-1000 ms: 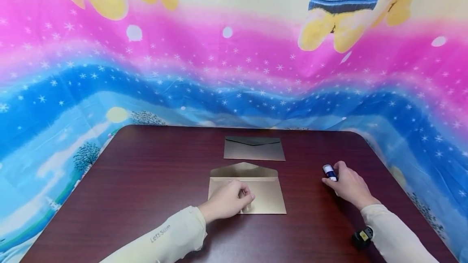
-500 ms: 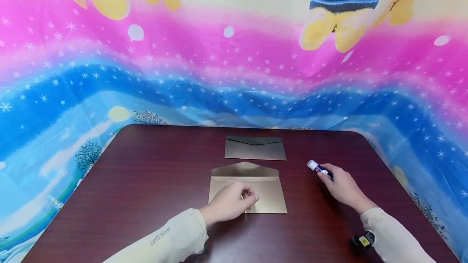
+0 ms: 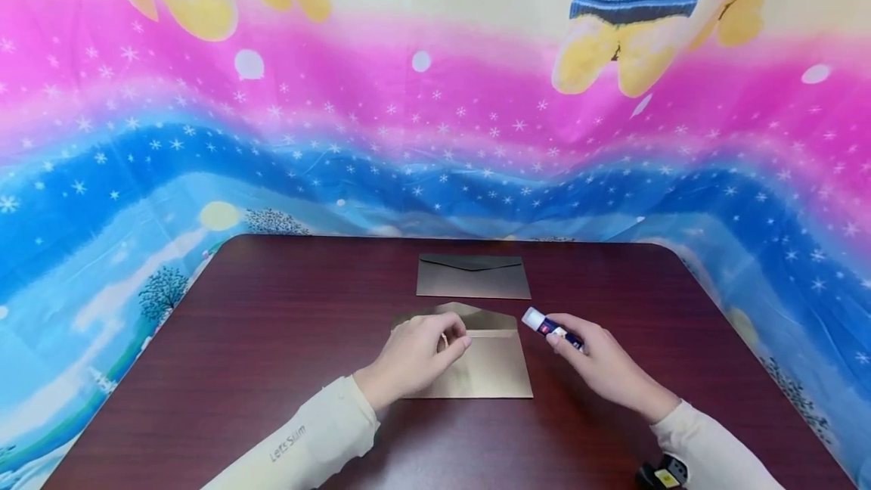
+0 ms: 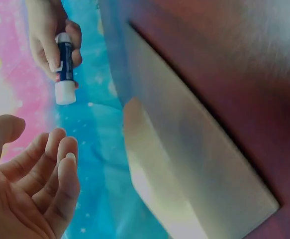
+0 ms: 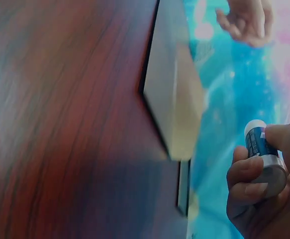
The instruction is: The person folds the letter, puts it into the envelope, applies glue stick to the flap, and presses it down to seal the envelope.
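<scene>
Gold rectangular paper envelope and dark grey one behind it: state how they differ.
The gold envelope has its flap open; the dark grey envelope has its folded down. In the head view, the left hand partly hides the gold envelope; the dark grey one is fully visible. Both lie on the reddish-brown table.

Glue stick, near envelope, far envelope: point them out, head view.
Glue stick (image 3: 550, 330), head view: on its dark barrel.
Near envelope (image 3: 490, 363), head view: panel below its opened flap.
Far envelope (image 3: 472, 282), head view: panel below its folded flap.
</scene>
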The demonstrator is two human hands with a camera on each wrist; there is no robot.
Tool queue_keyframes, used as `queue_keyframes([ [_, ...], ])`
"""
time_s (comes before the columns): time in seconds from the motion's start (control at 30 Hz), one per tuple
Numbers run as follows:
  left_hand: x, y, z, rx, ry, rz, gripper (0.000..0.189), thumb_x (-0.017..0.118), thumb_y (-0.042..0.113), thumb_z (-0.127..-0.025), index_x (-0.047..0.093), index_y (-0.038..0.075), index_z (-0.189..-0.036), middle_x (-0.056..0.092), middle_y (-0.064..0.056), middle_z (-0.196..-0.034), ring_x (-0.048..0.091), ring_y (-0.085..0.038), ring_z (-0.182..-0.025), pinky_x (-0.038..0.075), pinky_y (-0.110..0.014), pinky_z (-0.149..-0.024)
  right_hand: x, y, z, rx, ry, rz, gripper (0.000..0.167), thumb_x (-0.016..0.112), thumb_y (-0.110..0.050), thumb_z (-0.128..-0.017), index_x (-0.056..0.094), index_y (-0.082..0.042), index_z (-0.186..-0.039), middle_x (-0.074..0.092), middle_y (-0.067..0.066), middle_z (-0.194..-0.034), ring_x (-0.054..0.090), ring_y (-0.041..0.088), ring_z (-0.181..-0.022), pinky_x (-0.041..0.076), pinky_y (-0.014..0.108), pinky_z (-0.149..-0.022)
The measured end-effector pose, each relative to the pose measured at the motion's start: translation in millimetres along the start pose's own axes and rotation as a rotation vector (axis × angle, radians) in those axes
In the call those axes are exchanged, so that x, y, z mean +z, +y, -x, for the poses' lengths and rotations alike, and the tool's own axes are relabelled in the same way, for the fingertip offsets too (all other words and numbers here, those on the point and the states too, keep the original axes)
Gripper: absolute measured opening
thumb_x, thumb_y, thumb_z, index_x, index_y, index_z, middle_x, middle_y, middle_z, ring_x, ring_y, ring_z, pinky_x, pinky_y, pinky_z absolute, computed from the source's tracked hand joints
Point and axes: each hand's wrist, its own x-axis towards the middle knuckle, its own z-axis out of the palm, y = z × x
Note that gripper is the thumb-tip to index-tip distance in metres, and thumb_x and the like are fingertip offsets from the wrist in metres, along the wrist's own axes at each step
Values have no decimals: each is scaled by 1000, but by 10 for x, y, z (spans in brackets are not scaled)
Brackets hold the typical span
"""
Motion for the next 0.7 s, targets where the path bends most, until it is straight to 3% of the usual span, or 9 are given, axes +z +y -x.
queue_keyframes([
  [0.1, -35, 4, -4, 43, 30, -62, 9, 64, 30, -98, 68, 22, -98, 66, 13, -83, 58, -2, -69, 44, -18, -61, 51, -123, 17, -67, -1, -25, 29, 60, -21, -102, 64, -7, -128, 64, 2, -92, 54, 5, -75, 47, 22, -62],
  [0.23, -59, 23, 23, 79, 35, -99, 24, 62, 36, -100, 65, 21, -119, 70, 6, -108, 65, -7, -82, 50, -21, -67, 109, -279, 32, -118, -55, -91, 26, 59, -20, -103, 65, -10, -126, 65, 4, -92, 55, 5, -76, 48, 23, -63],
  [0.33, -73, 49, 61, 100, 8, -118, 42, 58, 44, -101, 55, 22, -137, 66, 5, -127, 68, -9, -93, 54, -26, -73, 153, -388, 44, -160, -104, -116, 25, 57, -20, -104, 65, -11, -126, 67, 7, -94, 56, 4, -79, 49, 23, -67],
  [0.43, -84, 77, 99, 143, -41, -132, 51, 54, 51, -101, 49, 23, -143, 61, 6, -137, 69, -10, -101, 57, -28, -78, 192, -496, 63, -204, -157, -126, 27, 57, -21, -104, 64, -13, -128, 66, 4, -92, 56, 1, -76, 50, 22, -66],
  [0.53, -95, 103, 132, 203, -84, -149, 48, 53, 53, -101, 54, 23, -138, 63, 8, -129, 67, -8, -96, 55, -25, -79, 223, -591, 79, -221, -222, -157, 26, 56, -24, -105, 64, -17, -128, 62, -1, -89, 53, 0, -71, 50, 23, -63],
  [0.7, -114, 119, 174, 295, -112, -184, 30, 60, 48, -99, 62, 22, -113, 63, 11, -95, 50, -1, -76, 42, -13, -68, 267, -714, 95, -242, -292, -198, 20, 55, -25, -105, 64, -21, -122, 61, -3, -91, 52, 1, -73, 50, 22, -64],
])
